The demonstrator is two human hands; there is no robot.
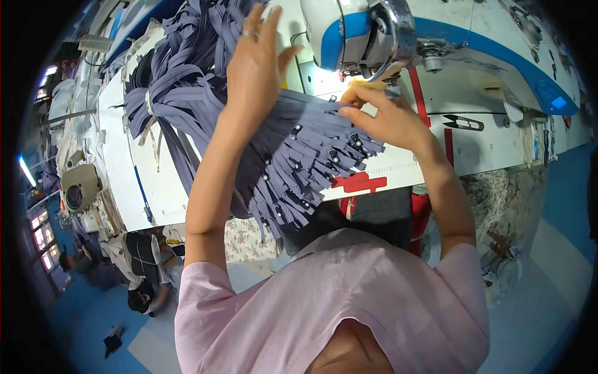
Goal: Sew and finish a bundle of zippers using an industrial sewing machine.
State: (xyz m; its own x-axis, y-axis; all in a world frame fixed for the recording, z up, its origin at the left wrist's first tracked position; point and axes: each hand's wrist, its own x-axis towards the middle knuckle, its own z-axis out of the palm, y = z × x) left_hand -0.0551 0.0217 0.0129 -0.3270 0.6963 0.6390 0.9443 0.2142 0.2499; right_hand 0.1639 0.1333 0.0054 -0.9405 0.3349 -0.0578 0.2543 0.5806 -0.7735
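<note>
My left hand [252,62] lies flat with fingers spread on a thick pile of grey-blue zippers [293,156] that fans across the white sewing table [162,187]. My right hand [374,112] pinches the end of one grey-blue zipper strip just below the needle area of the white and blue sewing machine [367,34]. A small yellow piece [364,85] shows at my right fingertips. Zipper ends with dark sliders hang over the table's near edge.
More bundled zippers [168,81] lie at the table's left. Small snips [464,123] rest on the table right of the machine. A red cross mark [358,182] is on the table edge. A person [146,274] sits at lower left near another machine [78,187].
</note>
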